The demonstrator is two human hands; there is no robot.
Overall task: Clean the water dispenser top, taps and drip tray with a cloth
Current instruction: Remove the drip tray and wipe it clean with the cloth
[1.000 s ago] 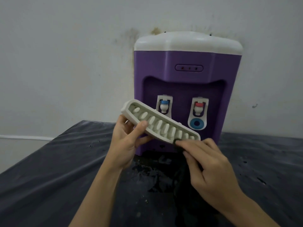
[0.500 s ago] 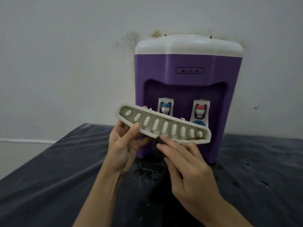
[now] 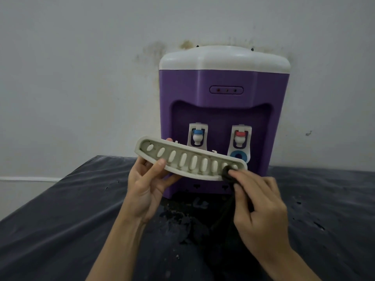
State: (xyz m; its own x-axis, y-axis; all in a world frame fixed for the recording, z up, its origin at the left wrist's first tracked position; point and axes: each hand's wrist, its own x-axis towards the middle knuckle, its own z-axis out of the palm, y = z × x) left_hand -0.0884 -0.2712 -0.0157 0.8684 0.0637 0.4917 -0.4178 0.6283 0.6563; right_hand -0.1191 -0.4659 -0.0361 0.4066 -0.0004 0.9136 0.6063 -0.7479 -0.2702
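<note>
A purple water dispenser (image 3: 223, 98) with a white top (image 3: 223, 58) stands against the wall. Its blue tap (image 3: 197, 134) and red tap (image 3: 239, 136) show above the lifted tray. My left hand (image 3: 149, 185) grips the left part of the white slotted drip tray (image 3: 188, 161), held in the air in front of the dispenser, thumb on its front face. My right hand (image 3: 257, 209) pinches a black cloth (image 3: 226, 172) and presses it with a fingertip into the tray's right end. The rest of the cloth hangs down below that hand.
A dark sheet (image 3: 60, 230) covers the table, with crumbs and dirt specks (image 3: 182, 216) in front of the dispenser. The grey wall (image 3: 81, 78) behind is stained near the dispenser top. A white cable (image 3: 26, 179) runs along the wall at left.
The tray has tilted to face me more squarely. My right hand with the cloth moved from the tray's lower middle edge to its right end.
</note>
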